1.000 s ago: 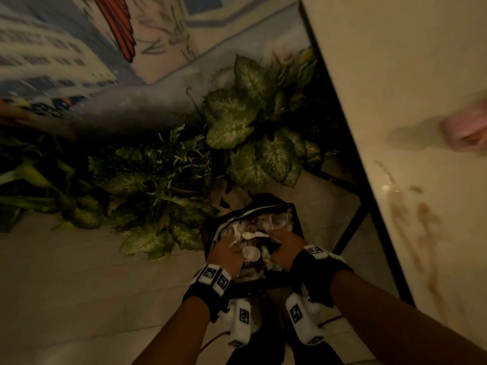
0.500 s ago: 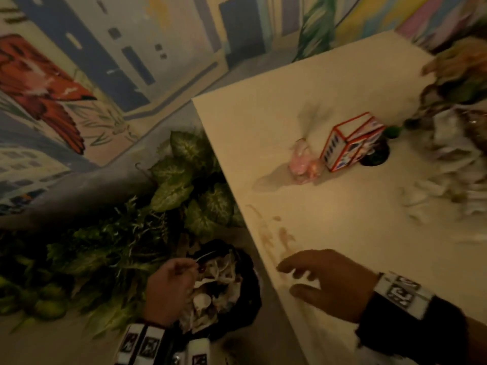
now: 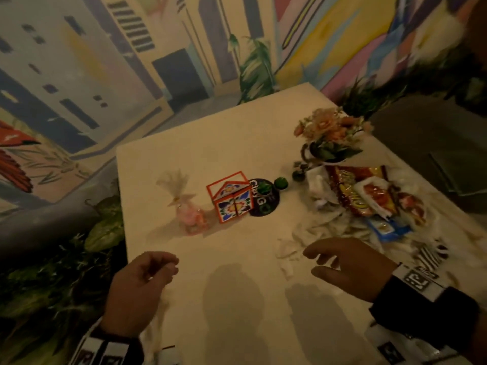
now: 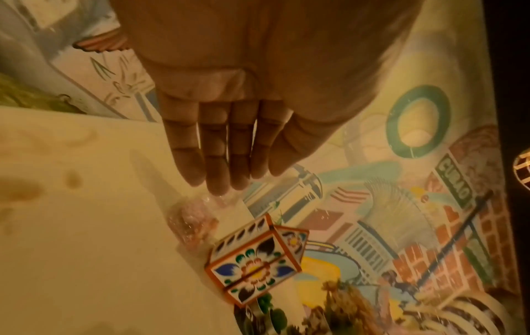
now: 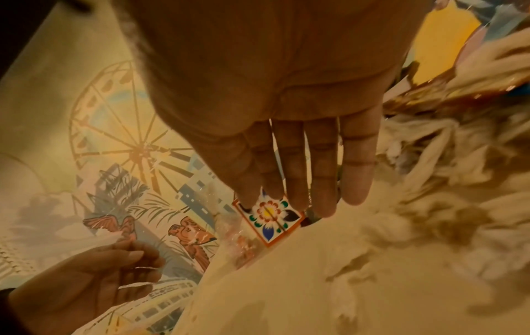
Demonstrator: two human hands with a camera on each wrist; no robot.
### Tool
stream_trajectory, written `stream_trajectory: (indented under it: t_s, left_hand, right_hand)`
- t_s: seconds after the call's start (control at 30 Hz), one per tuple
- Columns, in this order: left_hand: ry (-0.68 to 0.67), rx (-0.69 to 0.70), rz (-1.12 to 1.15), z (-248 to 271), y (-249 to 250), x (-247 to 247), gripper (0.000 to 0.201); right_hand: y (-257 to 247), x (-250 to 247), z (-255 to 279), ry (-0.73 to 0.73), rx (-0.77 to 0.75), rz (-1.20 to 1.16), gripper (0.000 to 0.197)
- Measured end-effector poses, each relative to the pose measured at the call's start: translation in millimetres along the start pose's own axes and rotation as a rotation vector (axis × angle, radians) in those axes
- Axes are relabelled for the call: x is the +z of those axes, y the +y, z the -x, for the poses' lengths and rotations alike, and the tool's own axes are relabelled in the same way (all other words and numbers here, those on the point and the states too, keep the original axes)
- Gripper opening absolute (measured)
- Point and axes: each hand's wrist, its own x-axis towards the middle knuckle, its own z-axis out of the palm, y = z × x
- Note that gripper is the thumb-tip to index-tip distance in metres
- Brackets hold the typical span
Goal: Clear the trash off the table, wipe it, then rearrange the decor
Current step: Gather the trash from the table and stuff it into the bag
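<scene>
On the cream table [image 3: 210, 159] lies a heap of trash at the right: red snack wrappers [image 3: 361, 191], a blue wrapper [image 3: 387, 229] and crumpled white tissues [image 3: 311, 233]. My right hand [image 3: 319, 255] hovers just left of the tissues, fingers spread, holding nothing. My left hand [image 3: 163, 264] hangs over the table's left edge, loosely curled and empty; the left wrist view shows its fingers [image 4: 223, 176] straight. Decor stands mid-table: a pink cellophane candy bag [image 3: 189, 217], a tile-patterned house box [image 3: 232, 198], a black round coaster [image 3: 263, 204] with small green cacti [image 3: 281, 183], and a flower arrangement [image 3: 329, 135].
Leafy plants [image 3: 105, 227] crowd the floor left of the table. A painted mural wall [image 3: 79, 75] runs behind. A dark seat [image 3: 427, 143] stands at the far right. Brown stains [image 4: 23, 190] mark the tabletop near its left edge.
Both hands have left the black trash bag on the floor and come up to the table. My view has swung from the bag to the tabletop; the right hand has moved toward the tissues.
</scene>
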Motion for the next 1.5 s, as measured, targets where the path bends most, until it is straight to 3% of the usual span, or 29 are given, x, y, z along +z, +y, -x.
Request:
stream_trajectory:
  t_s: [0.17,0.33,0.53,0.7,0.9,1.03,1.13,1.23,1.33,1.5]
  left_hand:
    - [-0.12,0.057,-0.12,-8,17,33,0.027]
    - [-0.204,0.122,-0.237,-13,33,63,0.019]
    - [-0.365,0.079,-0.324,-21,44,85,0.016]
    - [-0.453,0.008,-0.411,-19,56,108,0.031]
    - [-0.42,-0.052,-0.457,-15,64,147,0.053]
    - [-0.47,-0.087,-0.626,-8,58,185,0.074]
    - [-0.503,-0.187,-0.681,2,47,212,0.099]
    - [-0.469,-0.263,-0.714,11,35,232,0.118]
    - [-0.416,-0.271,-0.725,16,38,252,0.118]
    - [-0.426,-0.234,-0.743,19,61,295,0.124]
  right_hand:
    - [32,-19,2,0.104,0.037,-0.04,0.029]
    - [49,-37,8,0.172,0.083,-0.059,0.028]
    - [62,-55,13,0.272,0.111,-0.042,0.03]
    - [75,-70,8,0.23,0.116,0.039,0.031]
    - [108,-100,-15,0.189,0.118,0.118,0.039]
    - [134,-108,-20,0.171,0.107,0.134,0.049]
    - [152,-105,-22,0.14,0.068,0.168,0.063]
    - [161,-98,-20,0.103,0.031,0.191,0.073]
    - [172,-92,-17,0.091,0.102,0.233,0.087]
    - [179,-72,-29,-0.036,0.215,0.284,0.131]
